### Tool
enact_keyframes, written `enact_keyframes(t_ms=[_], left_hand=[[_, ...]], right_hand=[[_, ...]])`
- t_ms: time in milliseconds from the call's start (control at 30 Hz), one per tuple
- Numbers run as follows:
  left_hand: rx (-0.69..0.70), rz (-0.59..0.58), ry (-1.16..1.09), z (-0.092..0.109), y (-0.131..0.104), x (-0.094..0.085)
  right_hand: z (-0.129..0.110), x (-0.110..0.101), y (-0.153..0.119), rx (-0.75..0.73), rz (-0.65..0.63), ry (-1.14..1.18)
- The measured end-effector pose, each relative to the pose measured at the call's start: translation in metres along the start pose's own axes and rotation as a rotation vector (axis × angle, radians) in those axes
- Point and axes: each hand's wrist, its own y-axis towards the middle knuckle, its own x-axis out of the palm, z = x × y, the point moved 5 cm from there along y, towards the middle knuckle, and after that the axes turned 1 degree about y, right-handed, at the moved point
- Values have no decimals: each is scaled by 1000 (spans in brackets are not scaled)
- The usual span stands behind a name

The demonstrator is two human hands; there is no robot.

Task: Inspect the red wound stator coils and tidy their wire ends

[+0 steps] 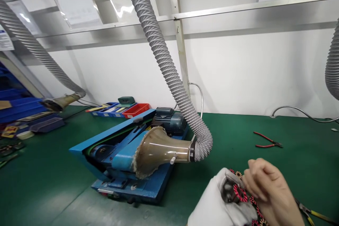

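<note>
My left hand (215,203), in a white glove with dark-stained fingertips, is at the lower right of the view. Its fingers are closed on small ring coils (240,193) wound with red and copper-coloured wire. Several such rings run down between my two hands. My bare right hand (274,192) is right beside them, fingers curled and closed against the edge of the rings. What lies inside its fingers is hidden. Red-handled pliers (268,141) lie on the green tabletop (227,137) beyond my hands. Yellow-handled pliers (315,213) lie partly behind my right wrist.
A blue belt machine (124,159) with a motor stands left of my hands. A brownish funnel hood (161,152) on a grey flexible duct (169,63) covers its front. Blue and red trays (136,110) sit behind. Another duct (50,56) hangs at left.
</note>
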Motion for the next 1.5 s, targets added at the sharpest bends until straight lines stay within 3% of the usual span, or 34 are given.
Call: enact_keyframes(t_ms=[67, 133, 200, 267, 367, 467, 667, 967, 1133, 1500], left_hand=[[-8, 57, 28, 8, -7, -1], [7, 107, 49, 15, -10, 0], [34, 153, 29, 16, -10, 0], [42, 207, 2, 12, -10, -2], [15, 224, 29, 6, -12, -2], [30, 188, -3, 12, -13, 1], [71, 49, -19, 22, -8, -1], [141, 61, 19, 21, -9, -8], [107, 72, 26, 20, -8, -6], [113, 57, 15, 19, -7, -9]], right_hand=[[-2, -10, -1, -26, -1, -12], [-3, -15, -4, -15, -51, -260], [-1, -13, -7, 82, -117, -519], [-1, -7, -10, 162, -151, -600], [-4, 4, -9, 166, -155, -537], [-8, 12, -7, 97, -178, -513], [-11, 12, -5, 38, -29, -417], [1, 12, -7, 91, 14, -247], [0, 14, -8, 148, 76, -199], [6, 13, -6, 117, 30, -142]])
